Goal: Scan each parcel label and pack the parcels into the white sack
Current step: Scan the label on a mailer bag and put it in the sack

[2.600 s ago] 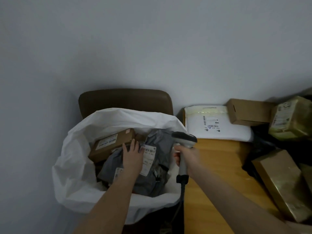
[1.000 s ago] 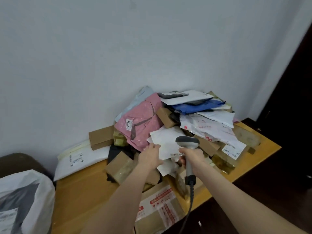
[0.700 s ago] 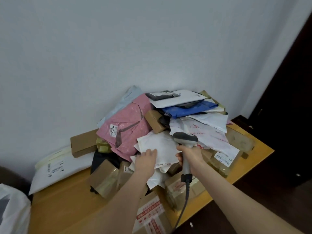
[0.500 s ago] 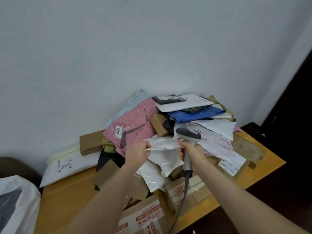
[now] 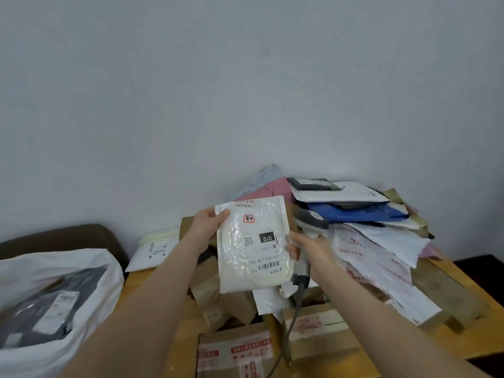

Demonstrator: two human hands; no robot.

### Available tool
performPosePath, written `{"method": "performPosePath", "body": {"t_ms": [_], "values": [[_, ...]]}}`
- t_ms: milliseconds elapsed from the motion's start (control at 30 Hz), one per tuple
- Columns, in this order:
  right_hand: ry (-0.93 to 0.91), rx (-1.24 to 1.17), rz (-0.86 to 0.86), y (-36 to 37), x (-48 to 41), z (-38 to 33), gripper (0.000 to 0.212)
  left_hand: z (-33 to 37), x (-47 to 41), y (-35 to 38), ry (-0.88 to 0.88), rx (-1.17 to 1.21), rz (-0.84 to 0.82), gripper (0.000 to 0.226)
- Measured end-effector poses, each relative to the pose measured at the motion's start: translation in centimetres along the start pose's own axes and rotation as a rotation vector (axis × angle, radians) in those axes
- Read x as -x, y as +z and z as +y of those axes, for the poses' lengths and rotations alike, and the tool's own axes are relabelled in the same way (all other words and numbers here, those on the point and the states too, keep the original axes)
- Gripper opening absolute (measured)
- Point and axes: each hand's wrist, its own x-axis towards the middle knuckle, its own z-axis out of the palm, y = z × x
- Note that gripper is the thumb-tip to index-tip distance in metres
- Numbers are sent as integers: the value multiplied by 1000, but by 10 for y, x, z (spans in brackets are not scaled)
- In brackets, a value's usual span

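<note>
Now the left hand closes its grip on the upper left corner of a white padded parcel, thumb on its face, and holds it upright in front of the heap of parcels, label side facing the camera, barcode near the lower edge. Just right of it, also before the heap, the right hand has its grip wrapped round the handle of a scanner, fingertips touching the parcel's right edge; the cable hangs toward the table. Well left of the heap the white sack stands open with a grey parcel inside
</note>
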Motion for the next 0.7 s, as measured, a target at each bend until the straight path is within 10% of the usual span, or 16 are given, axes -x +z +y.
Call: {"method": "performPosePath", "body": {"t_ms": [433, 700], "values": [[64, -25, 195, 55, 2, 26, 14, -48, 26, -60, -264, -154, -278, 35], [14, -4, 188, 80, 14, 51, 14, -74, 14, -89, -163, -100, -41, 8]]}}
